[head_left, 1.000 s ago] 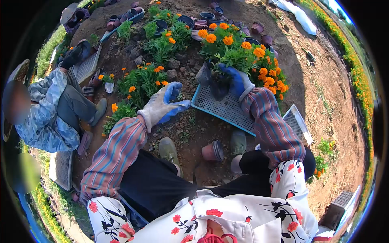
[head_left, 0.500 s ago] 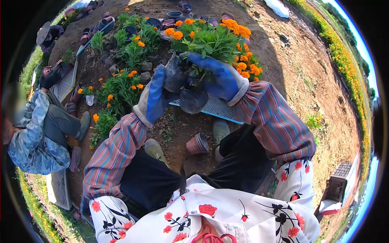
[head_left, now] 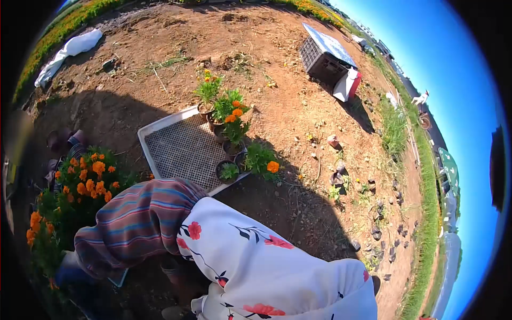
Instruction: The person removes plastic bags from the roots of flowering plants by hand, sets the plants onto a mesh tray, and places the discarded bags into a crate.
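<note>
My right hand (head_left: 74, 273), in a blue glove with a pale cuff, is low at the left edge in deep shadow. Its fingers are too dark and cut off to make out, as is anything in them. The striped sleeve (head_left: 141, 218) of the right arm runs across to the white flowered shirt. Just beyond the hand stand orange marigolds (head_left: 93, 181) with green leaves. A sliver of a light-blue tray (head_left: 118, 278) shows under the sleeve. My left hand is out of view.
A white mesh tray (head_left: 184, 149) lies past my arm, with several potted marigolds (head_left: 234, 114) along its right side. A dark crate (head_left: 322, 61) with a white lid stands farther off. Small black pots (head_left: 376, 233) are scattered at right. White sheeting (head_left: 69, 53) lies far left.
The view has swung to the right. My left hand, the black pots both hands were holding and the co-worker have left the view. My right hand now shows at the lower left edge.
</note>
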{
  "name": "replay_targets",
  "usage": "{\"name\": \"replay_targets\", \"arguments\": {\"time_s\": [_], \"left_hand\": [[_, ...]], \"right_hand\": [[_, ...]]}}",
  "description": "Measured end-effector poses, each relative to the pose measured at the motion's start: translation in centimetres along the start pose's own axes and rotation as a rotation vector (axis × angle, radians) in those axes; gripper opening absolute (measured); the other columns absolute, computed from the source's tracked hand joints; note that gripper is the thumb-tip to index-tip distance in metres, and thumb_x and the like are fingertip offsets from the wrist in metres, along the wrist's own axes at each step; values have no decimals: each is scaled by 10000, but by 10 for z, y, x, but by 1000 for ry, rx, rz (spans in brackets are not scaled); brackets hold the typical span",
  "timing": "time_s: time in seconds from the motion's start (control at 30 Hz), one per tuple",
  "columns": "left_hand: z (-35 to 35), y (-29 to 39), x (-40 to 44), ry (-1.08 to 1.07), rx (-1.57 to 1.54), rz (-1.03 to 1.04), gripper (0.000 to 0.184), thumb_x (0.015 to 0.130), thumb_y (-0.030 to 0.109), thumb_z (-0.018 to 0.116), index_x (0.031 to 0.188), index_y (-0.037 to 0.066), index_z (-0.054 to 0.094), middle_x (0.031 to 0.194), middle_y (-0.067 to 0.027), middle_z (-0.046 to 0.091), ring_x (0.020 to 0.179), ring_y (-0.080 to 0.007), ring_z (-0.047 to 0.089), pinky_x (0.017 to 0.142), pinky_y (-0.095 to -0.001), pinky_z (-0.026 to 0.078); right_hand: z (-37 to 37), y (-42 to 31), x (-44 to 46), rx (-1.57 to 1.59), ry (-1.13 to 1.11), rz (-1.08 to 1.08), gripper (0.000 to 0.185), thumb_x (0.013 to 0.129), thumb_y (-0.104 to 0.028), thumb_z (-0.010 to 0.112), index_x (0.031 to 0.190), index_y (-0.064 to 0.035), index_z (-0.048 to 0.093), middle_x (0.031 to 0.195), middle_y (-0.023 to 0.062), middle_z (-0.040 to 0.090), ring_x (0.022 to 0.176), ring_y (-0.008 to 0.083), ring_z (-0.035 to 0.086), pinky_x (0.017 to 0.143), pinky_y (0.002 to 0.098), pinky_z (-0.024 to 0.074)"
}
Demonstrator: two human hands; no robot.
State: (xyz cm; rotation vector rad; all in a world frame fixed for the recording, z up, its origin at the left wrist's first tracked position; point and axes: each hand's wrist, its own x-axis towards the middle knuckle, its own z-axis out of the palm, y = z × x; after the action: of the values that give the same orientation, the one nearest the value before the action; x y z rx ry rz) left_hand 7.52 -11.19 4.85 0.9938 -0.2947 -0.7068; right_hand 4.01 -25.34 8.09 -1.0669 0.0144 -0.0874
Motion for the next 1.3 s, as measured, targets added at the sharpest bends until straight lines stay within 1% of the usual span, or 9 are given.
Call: {"name": "replay_targets", "arguments": {"time_s": [0.83,0.97,1.0,1.03,1.07,1.1,1.13,1.2,1.3], "left_hand": [[-34,-5,8,161,422,10,378,908,236,423,1232,42,427,1158,-92,515,1065,-215,507,943,-351,390],[-87,21,-16,169,509,91,374,906,228,427,1230,40,430,1156,-92,516,1065,-217,507,941,-353,392],[-114,25,-19,128,587,116,373,906,226,428,1229,40,431,1156,-92,516,1065,-217,507,941,-353,393],[-144,26,-23,52,680,140,372,906,224,428,1229,39,431,1155,-92,516,1065,-218,507,940,-354,393],[-135,19,-28,249,564,199,197,839,141,502,983,14,546,1040,-99,557,1009,-211,508,881,-339,415],[-53,39,-31,153,554,59,160,819,77,495,960,16,540,998,-101,568,909,-200,555,838,-317,442],[-37,32,-32,126,189,118,133,810,51,473,922,25,539,944,-85,576,858,-171,561,772,-286,463],[-56,25,-32,191,541,188,80,752,20,499,800,25,562,805,-44,581,769,-148,540,640,-227,426],[-35,25,-30,48,127,-31,385,814,37,400,1197,11,370,1018,-176,567,843,-205,602,710,-279,509]], "right_hand": [[-10,-21,12,385,97,-92,159,831,-139,516,705,-57,567,613,26,512,610,81,490,600,250,401],[-9,-45,21,589,344,-342,156,844,-143,511,729,-51,563,599,31,509,566,91,482,554,249,403],[-22,-80,5,807,205,71,167,840,-192,526,747,-57,554,601,49,513,528,143,497,508,281,418],[-37,-71,22,842,44,113,239,791,-306,593,842,-78,540,646,48,513,533,158,503,476,293,426],[-40,-74,18,816,124,27,234,795,-288,614,868,-81,534,678,53,521,540,158,498,469,296,422],[-43,-76,18,836,105,30,232,799,-276,620,880,-79,530,700,48,518,549,156,498,462,294,418],[-49,-68,21,765,25,-67,209,816,-252,603,905,-77,531,732,45,522,587,153,502,492,291,424],[-51,-70,26,745,49,19,170,840,-216,571,939,-82,539,795,45,533,706,167,511,616,336,469],[-50,-61,34,742,42,-3,141,850,-183,553,956,-90,554,864,62,567,739,179,531,687,346,483]]}}
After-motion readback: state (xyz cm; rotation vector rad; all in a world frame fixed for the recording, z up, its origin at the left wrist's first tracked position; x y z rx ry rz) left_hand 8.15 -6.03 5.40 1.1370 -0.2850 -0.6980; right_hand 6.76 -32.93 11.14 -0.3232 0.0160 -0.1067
